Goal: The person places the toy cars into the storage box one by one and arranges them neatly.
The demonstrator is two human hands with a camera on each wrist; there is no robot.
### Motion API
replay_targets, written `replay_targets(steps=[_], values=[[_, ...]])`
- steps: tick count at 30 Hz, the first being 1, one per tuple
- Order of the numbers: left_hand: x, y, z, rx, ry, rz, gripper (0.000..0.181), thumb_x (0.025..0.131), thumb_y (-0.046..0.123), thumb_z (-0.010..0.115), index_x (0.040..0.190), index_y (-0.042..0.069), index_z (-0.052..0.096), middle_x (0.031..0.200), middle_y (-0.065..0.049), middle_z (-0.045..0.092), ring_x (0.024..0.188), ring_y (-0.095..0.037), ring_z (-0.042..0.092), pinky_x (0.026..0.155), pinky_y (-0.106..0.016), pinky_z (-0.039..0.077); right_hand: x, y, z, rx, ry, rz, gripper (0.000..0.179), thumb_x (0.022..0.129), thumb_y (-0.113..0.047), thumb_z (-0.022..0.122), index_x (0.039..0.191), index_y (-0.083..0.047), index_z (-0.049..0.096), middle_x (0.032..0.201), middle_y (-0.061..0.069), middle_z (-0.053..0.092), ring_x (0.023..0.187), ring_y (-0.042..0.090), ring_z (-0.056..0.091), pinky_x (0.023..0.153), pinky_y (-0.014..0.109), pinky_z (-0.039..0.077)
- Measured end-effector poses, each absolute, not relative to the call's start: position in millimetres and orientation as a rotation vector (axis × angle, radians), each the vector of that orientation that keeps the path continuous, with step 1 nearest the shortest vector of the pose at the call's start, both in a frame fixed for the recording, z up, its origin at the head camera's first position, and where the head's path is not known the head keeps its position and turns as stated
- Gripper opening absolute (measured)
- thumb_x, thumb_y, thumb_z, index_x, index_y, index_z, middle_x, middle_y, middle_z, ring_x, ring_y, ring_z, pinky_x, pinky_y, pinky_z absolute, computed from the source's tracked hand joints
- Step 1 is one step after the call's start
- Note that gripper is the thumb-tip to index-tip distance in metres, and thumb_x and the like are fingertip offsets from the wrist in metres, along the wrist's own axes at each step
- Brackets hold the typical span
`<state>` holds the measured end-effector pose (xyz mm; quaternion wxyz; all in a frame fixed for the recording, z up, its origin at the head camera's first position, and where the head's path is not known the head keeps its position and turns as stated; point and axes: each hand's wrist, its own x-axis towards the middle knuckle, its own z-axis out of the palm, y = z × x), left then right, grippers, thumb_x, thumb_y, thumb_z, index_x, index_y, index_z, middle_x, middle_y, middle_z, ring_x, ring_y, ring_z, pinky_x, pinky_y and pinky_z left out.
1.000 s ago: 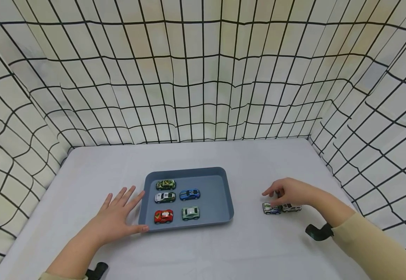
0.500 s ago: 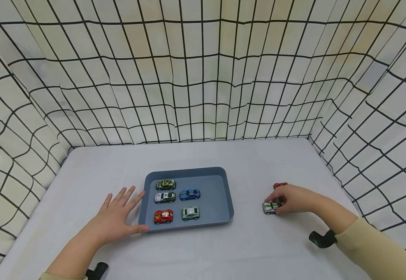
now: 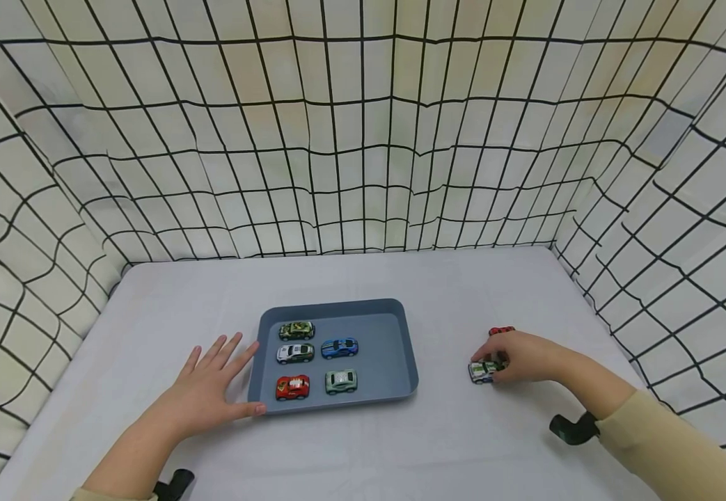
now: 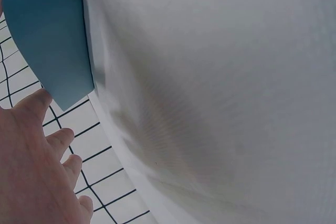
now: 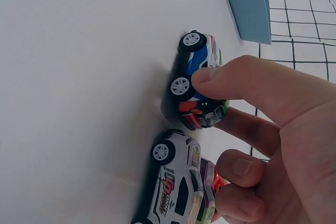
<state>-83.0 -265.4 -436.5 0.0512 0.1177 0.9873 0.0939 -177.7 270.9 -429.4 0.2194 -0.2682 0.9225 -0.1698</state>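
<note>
My right hand [image 3: 528, 356] pinches a small white, blue and green toy car [image 3: 480, 372] between thumb and fingers, right of the tray. In the right wrist view the thumb presses the blue side of that car [image 5: 198, 59]. Behind it stands a white toy car [image 5: 170, 182] with lettering, hidden under the hand in the head view. A red toy car [image 3: 501, 330] shows just past the knuckles. Fingers spread, my left hand [image 3: 202, 400] lies at the left side of the blue-grey tray [image 3: 388, 358], its thumb at the near left corner.
Inside the tray are several toy cars: a camouflage one [image 3: 296, 330], a white one [image 3: 295, 353], a blue one [image 3: 340, 348], a red one [image 3: 292, 387] and a pale green one [image 3: 340, 381]. Black-lined white cloth walls [image 3: 363, 174] enclose the white table [image 3: 363, 452].
The right hand came down from above the cars, and its thumb and fingers closed on the front toy car, which has shifted very slightly left. The left hand stayed still.
</note>
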Motion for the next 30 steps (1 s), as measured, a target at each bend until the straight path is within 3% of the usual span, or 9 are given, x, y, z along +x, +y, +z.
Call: replay_targets(steps=[7, 19, 30], values=[[-82.2, -265.6, -436.1, 0.359, 3.006, 0.297, 0.113, 0.068, 0.082, 0.065, 0.154, 0.015, 0.036, 0.159, -0.023, 0.026, 0.146, -0.048, 0.017, 0.113, -0.071, 0.006, -181.4, 265.9, -426.9, -0.823, 2.572, -0.507, 0.034, 0.083, -0.013, 0.077, 0.115, -0.027, 0.073, 0.109, -0.012, 0.065, 0.091, 0.012, 0.055, 0.080, 0.034, 0.051], [-81.7, -265.1, -436.0, 0.363, 3.006, 0.302, 0.110, 0.069, 0.079, 0.067, 0.154, 0.015, 0.037, 0.159, -0.023, 0.026, 0.146, -0.048, 0.017, 0.113, -0.071, 0.006, -189.4, 252.7, -415.5, -0.756, 2.577, -0.635, 0.036, 0.088, -0.016, 0.072, 0.122, -0.028, 0.070, 0.112, -0.010, 0.063, 0.067, 0.015, 0.055, 0.057, 0.029, 0.050], [-81.7, -265.7, -435.4, 0.365, 3.009, 0.307, 0.111, 0.069, 0.080, 0.066, 0.154, 0.015, 0.037, 0.159, -0.023, 0.026, 0.146, -0.048, 0.017, 0.113, -0.071, 0.006, -205.6, 222.5, -407.8, -0.829, 2.611, -0.648, 0.038, 0.088, -0.018, 0.072, 0.124, -0.030, 0.069, 0.124, -0.008, 0.063, 0.098, 0.024, 0.059, 0.081, 0.037, 0.051]])
